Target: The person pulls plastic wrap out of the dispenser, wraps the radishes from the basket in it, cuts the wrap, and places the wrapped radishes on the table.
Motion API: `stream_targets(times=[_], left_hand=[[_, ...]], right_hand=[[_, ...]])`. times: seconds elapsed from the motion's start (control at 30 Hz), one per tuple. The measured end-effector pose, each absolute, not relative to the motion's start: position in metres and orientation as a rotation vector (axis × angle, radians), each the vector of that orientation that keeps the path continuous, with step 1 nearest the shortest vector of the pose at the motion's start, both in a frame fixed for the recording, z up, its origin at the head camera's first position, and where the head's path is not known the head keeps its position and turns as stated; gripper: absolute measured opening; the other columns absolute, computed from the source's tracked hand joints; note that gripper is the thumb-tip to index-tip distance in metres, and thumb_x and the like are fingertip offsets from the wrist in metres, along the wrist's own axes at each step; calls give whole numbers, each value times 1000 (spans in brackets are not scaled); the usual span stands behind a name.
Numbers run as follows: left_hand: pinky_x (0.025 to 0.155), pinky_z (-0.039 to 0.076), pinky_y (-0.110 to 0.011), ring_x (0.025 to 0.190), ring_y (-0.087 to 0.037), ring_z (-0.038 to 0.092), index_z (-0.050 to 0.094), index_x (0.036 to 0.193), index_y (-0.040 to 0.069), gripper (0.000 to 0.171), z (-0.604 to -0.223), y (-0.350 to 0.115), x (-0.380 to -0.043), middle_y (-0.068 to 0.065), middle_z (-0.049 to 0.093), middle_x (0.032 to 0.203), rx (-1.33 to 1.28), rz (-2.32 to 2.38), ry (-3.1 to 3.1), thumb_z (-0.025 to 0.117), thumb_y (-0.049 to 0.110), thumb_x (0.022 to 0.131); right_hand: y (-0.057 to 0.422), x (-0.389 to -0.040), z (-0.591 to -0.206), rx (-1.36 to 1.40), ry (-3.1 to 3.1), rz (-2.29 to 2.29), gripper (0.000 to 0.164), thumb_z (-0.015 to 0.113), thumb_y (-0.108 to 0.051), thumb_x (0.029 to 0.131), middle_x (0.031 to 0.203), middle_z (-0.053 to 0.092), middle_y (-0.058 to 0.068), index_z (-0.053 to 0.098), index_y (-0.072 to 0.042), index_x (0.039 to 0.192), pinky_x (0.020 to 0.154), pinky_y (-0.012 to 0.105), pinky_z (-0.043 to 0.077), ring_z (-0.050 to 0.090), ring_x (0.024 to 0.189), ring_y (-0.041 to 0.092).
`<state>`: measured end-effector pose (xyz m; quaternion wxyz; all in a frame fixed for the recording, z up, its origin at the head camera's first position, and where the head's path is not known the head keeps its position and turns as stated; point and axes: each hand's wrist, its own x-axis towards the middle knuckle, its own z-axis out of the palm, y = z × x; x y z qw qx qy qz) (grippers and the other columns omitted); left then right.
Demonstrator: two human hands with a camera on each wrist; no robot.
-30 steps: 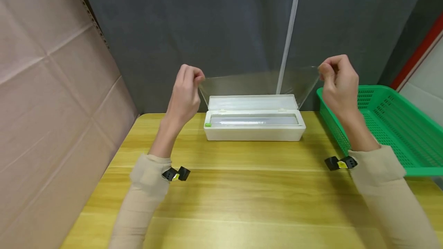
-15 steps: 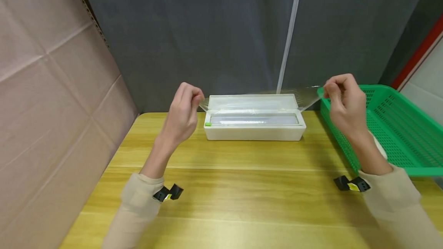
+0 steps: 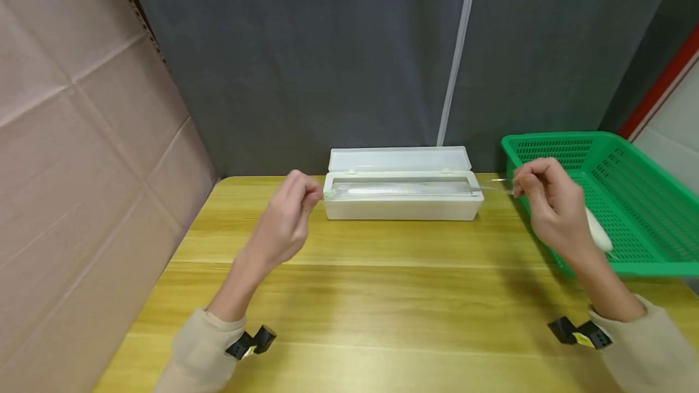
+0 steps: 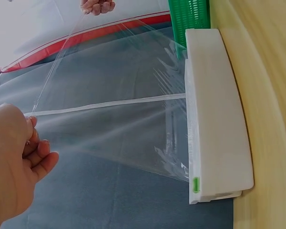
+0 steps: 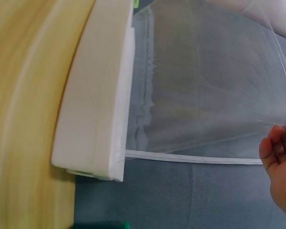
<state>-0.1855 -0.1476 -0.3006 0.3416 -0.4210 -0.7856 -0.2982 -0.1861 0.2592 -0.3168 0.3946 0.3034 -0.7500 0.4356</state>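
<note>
A clear sheet of plastic wrap stretches out of a white wrap dispenser box at the back of the table. Its lid is raised, and a small green slider sits at the box's left end. My left hand pinches one corner of the wrap, off the box's left end. My right hand pinches the other corner, between the box and the green basket. Seen from the wrists, the film spans taut between both hands and the box, with faint creases near the box.
A green plastic basket stands at the right, with a white rounded object in it, partly hidden by my right hand. The wooden table ends at a dark curtain. A pale cloth wall rises on the left.
Both hands have come down and toward me, spreading slightly apart with the wrap pinched. The film has dropped from above the lid to the level of the box opening.
</note>
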Motion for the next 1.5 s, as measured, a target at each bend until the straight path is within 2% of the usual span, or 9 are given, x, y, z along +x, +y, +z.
stream_targets(times=[0.1, 0.23, 0.47, 0.63, 0.8, 0.9, 1.13, 1.5], left_hand=[[70, 35, -24, 78, -19, 42, 49, 93, 0, 22, -307, -150, -178, -8, 45, 86, -1124, -767, -2074, 44, 17, 107], [70, 36, -23, 79, -15, 41, 49, 96, 3, 28, -316, -155, -166, -4, 45, 88, -1161, -761, -2159, 37, 24, 109], [70, 39, -21, 80, -13, 42, 51, 98, 4, 25, -334, -160, -152, -1, 47, 90, -1246, -755, -2245, 36, 20, 110], [71, 42, -20, 82, -10, 43, 52, 100, 7, 18, -347, -159, -146, 2, 47, 90, -1288, -761, -2308, 39, 16, 109], [73, 45, -19, 84, -9, 45, 52, 102, 7, 7, -361, -155, -141, 3, 48, 93, -1347, -778, -2407, 47, 5, 106], [75, 47, -18, 85, -8, 47, 53, 103, 7, 8, -369, -152, -139, 3, 50, 95, -1364, -784, -2486, 50, 0, 104], [75, 47, -17, 85, -7, 46, 51, 102, 10, 8, -383, -148, -136, 6, 48, 97, -1351, -793, -2648, 49, 4, 105], [74, 47, -19, 83, -7, 46, 54, 97, 10, 10, -395, -151, -139, 7, 48, 92, -1315, -732, -2852, 52, 4, 104]], right_hand=[[262, -181, -324, 824, -1918, 1103, 30, 49, -11, 106, 90, 58, 1, 53, 16, 92, 70, 12, 42, 53, 78, 4], [265, -174, -332, 905, -1944, 1120, 28, 47, -8, 106, 87, 56, 3, 53, 15, 92, 71, 12, 41, 50, 76, 7], [271, -157, -345, 934, -2086, 1154, 14, 45, 8, 103, 85, 54, 2, 55, 9, 94, 68, 13, 41, 48, 76, 6], [276, -153, -357, 988, -2140, 1190, 18, 45, 20, 97, 82, 52, 0, 55, 5, 95, 61, 17, 38, 47, 73, 5], [281, -151, -363, 1034, -2213, 1134, 23, 47, 18, 98, 80, 50, -4, 55, -3, 96, 57, 18, 38, 46, 70, 3], [284, -150, -365, 1042, -2270, 1079, 24, 48, 16, 99, 80, 50, -8, 55, -7, 96, 58, 18, 39, 46, 70, 0], [287, -149, -374, 1060, -2350, 1096, 30, 52, 16, 96, 77, 49, -8, 55, -14, 98, 56, 19, 37, 46, 67, 3], [287, -146, -399, 1099, -2570, 1123, 29, 62, 10, 94, 77, 50, -11, 58, -19, 92, 55, 22, 37, 47, 66, 5]])
